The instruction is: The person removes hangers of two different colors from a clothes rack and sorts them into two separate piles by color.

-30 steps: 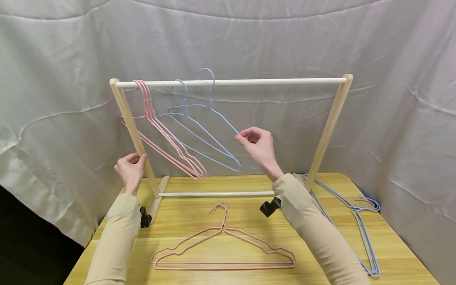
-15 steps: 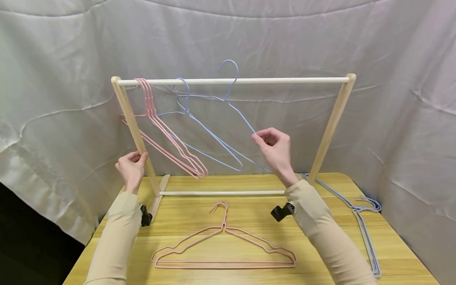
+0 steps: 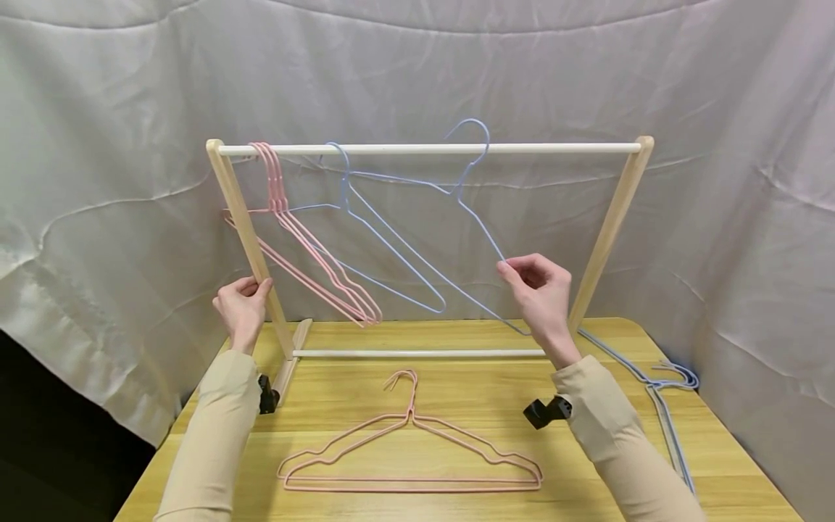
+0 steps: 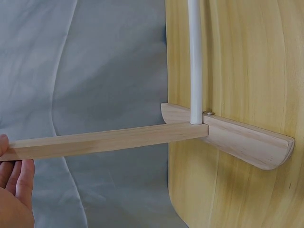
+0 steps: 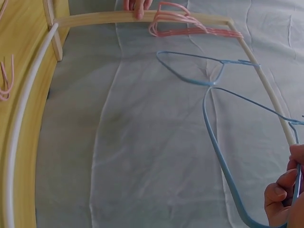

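My right hand [image 3: 544,293] pinches a blue wire hanger [image 3: 481,226] by its right shoulder. The hanger's hook rises above the white top rod [image 3: 404,149] of a wooden rack, and its body slants down to the right. My left hand [image 3: 240,308] grips the rack's left post [image 3: 239,217] partway up. Another blue hanger [image 3: 344,190] hangs on the rod left of the held one. Several pink hangers [image 3: 277,196] hang bunched close to the left post. In the right wrist view, the held hanger [image 5: 221,156] runs to the curled fingers [image 5: 275,194].
Two pink hangers [image 3: 412,491] lie overlapped on the wooden table [image 3: 365,395] in front of the rack. Blue hangers [image 3: 660,384] lie on the right side, partly behind my right sleeve. A white lower bar [image 3: 417,354] spans the rack's base. Grey cloth [image 3: 522,80] hangs behind.
My right hand has moved right, slightly down over the last half second, drawing the held blue hanger rightward, away from the other blue one. My left hand stays on the post.
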`<state>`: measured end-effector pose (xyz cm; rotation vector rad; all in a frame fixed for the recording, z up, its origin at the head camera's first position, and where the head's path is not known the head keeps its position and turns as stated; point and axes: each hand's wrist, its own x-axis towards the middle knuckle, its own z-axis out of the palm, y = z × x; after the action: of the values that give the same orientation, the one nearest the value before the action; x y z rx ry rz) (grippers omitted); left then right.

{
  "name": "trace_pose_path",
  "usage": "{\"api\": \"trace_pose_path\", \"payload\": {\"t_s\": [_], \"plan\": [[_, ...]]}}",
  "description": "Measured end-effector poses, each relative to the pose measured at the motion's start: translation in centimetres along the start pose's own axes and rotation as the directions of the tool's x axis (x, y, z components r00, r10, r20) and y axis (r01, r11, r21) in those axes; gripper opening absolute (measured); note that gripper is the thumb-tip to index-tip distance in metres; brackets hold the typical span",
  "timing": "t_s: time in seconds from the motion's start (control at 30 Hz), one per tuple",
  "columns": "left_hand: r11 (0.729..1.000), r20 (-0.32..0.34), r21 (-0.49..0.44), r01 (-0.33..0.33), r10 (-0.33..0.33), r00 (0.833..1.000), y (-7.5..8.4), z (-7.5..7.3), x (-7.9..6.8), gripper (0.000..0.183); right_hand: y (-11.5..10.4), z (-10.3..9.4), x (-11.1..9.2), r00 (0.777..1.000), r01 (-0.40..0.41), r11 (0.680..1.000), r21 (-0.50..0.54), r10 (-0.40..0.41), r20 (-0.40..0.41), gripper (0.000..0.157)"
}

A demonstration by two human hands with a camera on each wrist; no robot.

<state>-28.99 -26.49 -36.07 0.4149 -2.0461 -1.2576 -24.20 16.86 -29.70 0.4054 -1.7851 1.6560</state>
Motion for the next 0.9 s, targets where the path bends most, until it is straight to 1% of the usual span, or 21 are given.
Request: {"api": "trace_pose_path", "payload": {"t_s": [0.1,0.23,0.37,0.4,0.53,0.63,0.77,0.9], "plan": [[1.000,-0.001,0.003,-0.003,0.003,1.000,-0.1,0.1,0.1,0.030,0.2,-1.0,-0.4,1.000,0.008,1.000,0.010,-0.008,-0.018,0.014],[1.000,-0.009,-0.002,-0.011,0.011,1.000,-0.3,0.2,0.2,0.031,0.5,-2.4,-1.0,0.998,0.012,0.998,0.064,-0.008,-0.063,0.014],[1.000,-0.010,-0.004,-0.011,0.011,1.000,-0.3,0.2,0.2,0.031,0.9,-4.0,-1.6,0.994,0.019,0.991,0.131,-0.005,-0.107,0.004],[1.000,-0.011,-0.003,-0.010,0.010,1.000,-0.3,0.2,0.2,0.031,1.1,-4.4,-1.8,0.993,0.023,0.990,0.140,-0.007,-0.114,0.004],[1.000,-0.017,-0.006,-0.005,0.005,1.000,-0.2,0.1,0.1,0.029,1.7,-6.0,-2.5,0.992,0.046,0.988,0.145,-0.028,-0.123,0.003],[1.000,-0.018,-0.006,0.000,-0.001,1.000,-0.2,0.1,0.1,0.029,2.1,-7.1,-2.9,0.990,0.061,0.987,0.149,-0.041,-0.135,0.008],[1.000,-0.011,-0.002,0.006,-0.006,1.000,-0.1,0.1,0.0,0.029,2.5,-8.7,-3.6,0.983,0.063,0.981,0.182,-0.029,-0.182,0.007],[1.000,-0.002,-0.020,0.012,-0.012,1.000,-0.1,0.2,0.1,0.030,3.1,-10.6,-4.3,0.972,0.062,0.975,0.212,-0.010,-0.236,0.004]]}}
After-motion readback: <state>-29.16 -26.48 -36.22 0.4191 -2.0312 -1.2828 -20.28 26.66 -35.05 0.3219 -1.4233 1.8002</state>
